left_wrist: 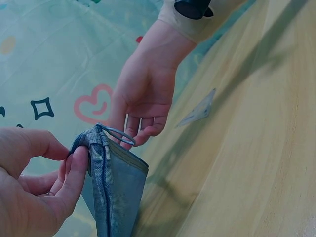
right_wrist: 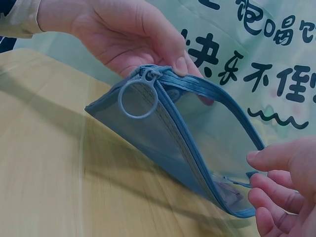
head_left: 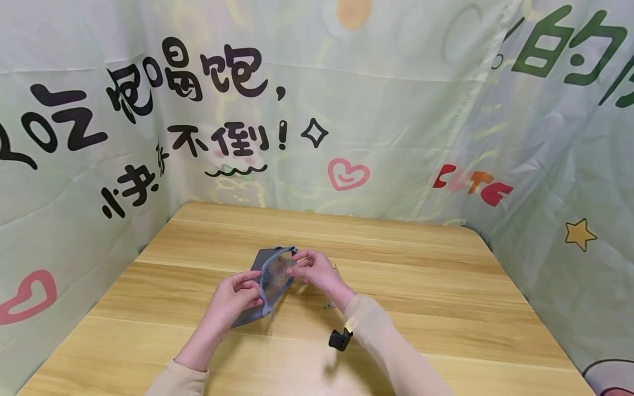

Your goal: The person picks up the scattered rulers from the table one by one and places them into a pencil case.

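A blue-grey zipper pouch (head_left: 250, 316) with a see-through side stands tilted on the table, its mouth spread wide. My left hand (head_left: 235, 297) pinches one edge of the mouth between thumb and fingers, near the zipper end with the ring pull (right_wrist: 138, 99). At the opposite end, my right hand (head_left: 317, 269) has its thumb and fingers around the rim, pinching it. Inside the pouch, seen in the right wrist view, a small dark shape shows low near the right fingers (right_wrist: 276, 190). A clear set square (left_wrist: 197, 111) lies on the table beyond the right hand.
The wooden table (head_left: 446, 308) spreads around both hands. Printed cloth (head_left: 396, 137) hangs behind it and along both sides. A black wrist camera (head_left: 339, 340) sticks out from the right sleeve, low over the tabletop.
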A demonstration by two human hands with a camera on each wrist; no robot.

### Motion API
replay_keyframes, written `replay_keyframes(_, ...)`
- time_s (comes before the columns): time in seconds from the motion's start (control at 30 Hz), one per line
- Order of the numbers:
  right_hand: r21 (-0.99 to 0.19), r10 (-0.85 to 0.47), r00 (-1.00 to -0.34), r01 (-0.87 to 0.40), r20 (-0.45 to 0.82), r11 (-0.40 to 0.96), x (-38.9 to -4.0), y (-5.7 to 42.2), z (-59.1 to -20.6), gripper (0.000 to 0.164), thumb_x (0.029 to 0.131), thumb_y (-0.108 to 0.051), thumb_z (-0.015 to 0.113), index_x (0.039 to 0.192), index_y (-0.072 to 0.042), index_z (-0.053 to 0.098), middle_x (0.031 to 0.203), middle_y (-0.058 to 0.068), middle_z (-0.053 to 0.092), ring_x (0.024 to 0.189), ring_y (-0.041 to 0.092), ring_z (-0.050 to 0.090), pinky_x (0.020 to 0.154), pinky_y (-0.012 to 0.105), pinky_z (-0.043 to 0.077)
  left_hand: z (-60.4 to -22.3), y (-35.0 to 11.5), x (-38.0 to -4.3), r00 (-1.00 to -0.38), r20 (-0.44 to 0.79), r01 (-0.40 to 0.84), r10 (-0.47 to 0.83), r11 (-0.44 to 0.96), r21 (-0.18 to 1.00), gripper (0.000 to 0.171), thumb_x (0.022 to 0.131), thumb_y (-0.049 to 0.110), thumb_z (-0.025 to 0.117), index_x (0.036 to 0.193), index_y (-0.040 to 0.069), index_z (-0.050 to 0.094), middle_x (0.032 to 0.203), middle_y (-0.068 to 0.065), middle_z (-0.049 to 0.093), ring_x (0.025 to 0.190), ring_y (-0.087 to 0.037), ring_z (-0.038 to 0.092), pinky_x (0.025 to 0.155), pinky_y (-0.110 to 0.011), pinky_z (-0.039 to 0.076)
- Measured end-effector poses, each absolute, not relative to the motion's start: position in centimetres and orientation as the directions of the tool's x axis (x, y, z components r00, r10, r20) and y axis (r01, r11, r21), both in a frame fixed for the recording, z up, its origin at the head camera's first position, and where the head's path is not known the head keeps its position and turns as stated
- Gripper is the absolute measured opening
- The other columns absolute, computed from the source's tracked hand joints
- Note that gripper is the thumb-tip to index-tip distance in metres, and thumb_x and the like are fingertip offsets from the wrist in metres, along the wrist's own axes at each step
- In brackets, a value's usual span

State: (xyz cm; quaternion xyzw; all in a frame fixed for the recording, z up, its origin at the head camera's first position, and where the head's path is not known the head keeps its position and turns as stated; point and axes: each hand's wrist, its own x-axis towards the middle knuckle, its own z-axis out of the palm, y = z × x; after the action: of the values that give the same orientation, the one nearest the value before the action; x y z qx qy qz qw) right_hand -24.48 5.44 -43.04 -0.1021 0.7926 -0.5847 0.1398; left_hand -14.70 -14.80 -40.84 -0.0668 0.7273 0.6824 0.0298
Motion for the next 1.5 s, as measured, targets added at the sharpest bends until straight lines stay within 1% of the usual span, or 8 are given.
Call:
replay_keyframes(0.2,-0.956,-0.321,-0.943,-0.012,-0.087,0.295,-24.6,6.1,-43.2,0.044,0.085,-0.017,0.075,0.123,-0.001,0.06,0.106,0.015,0.072,0.092,0.032,0.069,0.07,0.034,0.057,-40.9,-14.8,-14.7,-0.99,-0.129,-0.132,-0.057,0.057,0.99,0.046,0.087,-0.002,0.062,0.133,-0.007,0.055,0.089,-0.006,0.057,0.075,-0.01,0.061,0.071,-0.021,0.06)
replay_keyframes(0.43,-0.947,-0.311,-0.947,-0.029,-0.076,0.321,-24.5,7.1,-43.2,0.04,0.085,-0.015,0.073,0.122,-0.002,0.061,0.101,0.012,0.071,0.082,0.016,0.064,0.068,0.031,0.055,-40.8,-14.8,-14.6,-0.991,-0.126,-0.129,-0.051,0.061,0.99,0.046,0.087,-0.003,0.06,0.133,-0.007,0.054,0.089,-0.006,0.057,0.075,-0.011,0.061,0.071,-0.021,0.06)
replay_keyframes(0.57,-0.939,-0.331,-0.942,-0.059,-0.059,0.337,-24.4,7.7,-43.4,0.038,0.086,-0.014,0.073,0.121,-0.003,0.062,0.101,0.014,0.071,0.083,0.017,0.064,0.069,0.03,0.055,-40.8,-14.8,-14.6,-0.991,-0.127,-0.129,-0.047,0.064,0.99,0.046,0.088,-0.003,0.06,0.133,-0.006,0.054,0.09,-0.007,0.057,0.076,-0.011,0.061,0.072,-0.021,0.06)
replay_keyframes(0.73,-0.928,-0.369,-0.929,-0.109,-0.033,0.357,-24.3,8.6,-43.3,0.041,0.086,-0.016,0.074,0.123,-0.004,0.062,0.103,0.015,0.071,0.086,0.017,0.065,0.077,0.035,0.057,-40.8,-14.9,-14.5,-0.991,-0.126,-0.129,-0.046,0.063,0.99,0.046,0.088,-0.002,0.061,0.134,-0.007,0.054,0.089,-0.005,0.056,0.077,-0.011,0.061,0.072,-0.021,0.06)
replay_keyframes(0.83,-0.924,-0.391,-0.92,-0.131,-0.021,0.36,-24.0,9.0,-42.9,0.041,0.087,-0.013,0.072,0.125,0.0,0.06,0.103,0.018,0.069,0.086,0.017,0.064,0.083,0.044,0.058,-40.7,-14.9,-14.5,-0.991,-0.124,-0.127,-0.046,0.066,0.99,0.047,0.088,-0.002,0.061,0.134,-0.006,0.054,0.09,-0.006,0.056,0.077,-0.011,0.061,0.072,-0.021,0.06)
replay_keyframes(0.97,-0.909,-0.414,-0.91,-0.177,0.005,0.377,-24.2,9.8,-43.3,0.039,0.088,-0.009,0.071,0.123,0.002,0.06,0.103,0.021,0.069,0.083,0.017,0.064,0.083,0.045,0.059,-40.7,-14.9,-14.5,-0.991,-0.123,-0.126,-0.048,0.069,0.99,0.045,0.089,-0.002,0.06,0.133,-0.006,0.054,0.09,-0.007,0.057,0.077,-0.011,0.061,0.072,-0.021,0.06)
replay_keyframes(1.2,-0.901,-0.443,-0.897,-0.204,0.015,0.383,-24.7,11.4,-44.2,0.036,0.089,-0.009,0.07,0.122,0.001,0.061,0.102,0.02,0.068,0.087,0.028,0.068,0.078,0.041,0.061,-40.7,-14.8,-14.5,-0.991,-0.124,-0.127,-0.044,0.067,0.99,0.045,0.089,-0.003,0.059,0.133,-0.006,0.054,0.09,-0.007,0.057,0.077,-0.013,0.061,0.072,-0.021,0.06)
replay_keyframes(1.5,-0.832,-0.423,-0.905,-0.263,0.038,0.489,-24.5,12.4,-44.2,0.031,0.087,-0.011,0.073,0.116,-0.003,0.066,0.099,0.013,0.069,0.082,0.016,0.064,0.071,0.026,0.055,-40.8,-14.8,-14.5,-0.991,-0.124,-0.127,-0.047,0.064,0.99,0.044,0.09,-0.002,0.058,0.133,-0.006,0.054,0.089,-0.007,0.057,0.077,-0.013,0.061,0.072,-0.021,0.06)
